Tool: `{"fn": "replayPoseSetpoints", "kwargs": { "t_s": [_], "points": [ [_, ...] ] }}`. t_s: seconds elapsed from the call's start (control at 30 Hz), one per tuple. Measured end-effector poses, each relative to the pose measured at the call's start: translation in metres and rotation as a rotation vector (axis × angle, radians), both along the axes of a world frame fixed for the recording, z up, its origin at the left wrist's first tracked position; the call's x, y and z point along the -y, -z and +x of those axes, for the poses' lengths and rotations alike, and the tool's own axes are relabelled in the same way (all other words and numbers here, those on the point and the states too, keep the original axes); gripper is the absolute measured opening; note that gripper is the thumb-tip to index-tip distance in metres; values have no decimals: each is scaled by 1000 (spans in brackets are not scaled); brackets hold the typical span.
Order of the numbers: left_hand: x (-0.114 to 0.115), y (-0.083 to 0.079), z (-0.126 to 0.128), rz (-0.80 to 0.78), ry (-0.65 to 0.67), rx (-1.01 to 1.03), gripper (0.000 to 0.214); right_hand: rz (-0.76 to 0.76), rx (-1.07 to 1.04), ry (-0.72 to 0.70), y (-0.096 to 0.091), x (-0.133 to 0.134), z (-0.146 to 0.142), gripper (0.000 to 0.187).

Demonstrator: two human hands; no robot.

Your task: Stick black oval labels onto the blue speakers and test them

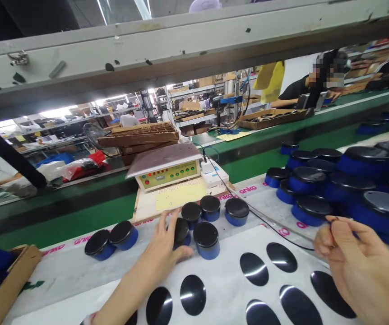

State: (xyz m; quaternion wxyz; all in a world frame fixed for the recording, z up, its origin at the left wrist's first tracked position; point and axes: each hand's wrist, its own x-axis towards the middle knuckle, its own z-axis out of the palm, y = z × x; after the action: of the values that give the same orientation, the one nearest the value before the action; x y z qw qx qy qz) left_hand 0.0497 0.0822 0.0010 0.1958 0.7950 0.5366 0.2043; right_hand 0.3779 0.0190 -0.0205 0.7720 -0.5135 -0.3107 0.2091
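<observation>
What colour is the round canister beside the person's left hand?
The round canister is blue with a glossy black top, clearest in the head view.

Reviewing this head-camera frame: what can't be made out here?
Head view:
The bare right hand hides what its fingers pinch.
The bare left hand partly covers a round blue black-lidded container.
Labels on the yellow-green control panel are too small to read.
The bottom edge cuts off the glossy black oval discs.
A grey metal beam blocks the far workshop.
</observation>
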Motion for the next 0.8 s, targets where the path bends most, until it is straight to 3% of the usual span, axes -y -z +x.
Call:
{"fn": "replayPoseSetpoints", "kwargs": {
  "t_s": [0.1,0.2,0.3,0.37,0.5,0.6,0.67,0.73,0.8],
  "points": [
    [-1,-30,34,132,33,23,79,38,-161,-73,6,3,11,22],
    [-10,-48,102,210,218,135,56,78,-173,-76,14,8,9,26],
    [-24,-42,186,146,360,200,52,98,-96,-33,22,12,5,28],
    [-36,-33,237,98,377,262,65,104,-57,-8,26,14,4,26],
    [-64,-28,305,-12,345,400,82,95,5,21,29,18,3,22],
    [-75,-35,323,-150,380,483,74,67,52,20,29,18,2,22],
    [-71,-42,316,-227,398,562,60,47,79,12,30,18,3,21],
    [-56,-51,293,-310,411,670,56,28,97,-4,30,18,6,21],
    [-34,-60,254,-405,434,773,55,24,102,-30,30,18,9,20]
  ]
}}
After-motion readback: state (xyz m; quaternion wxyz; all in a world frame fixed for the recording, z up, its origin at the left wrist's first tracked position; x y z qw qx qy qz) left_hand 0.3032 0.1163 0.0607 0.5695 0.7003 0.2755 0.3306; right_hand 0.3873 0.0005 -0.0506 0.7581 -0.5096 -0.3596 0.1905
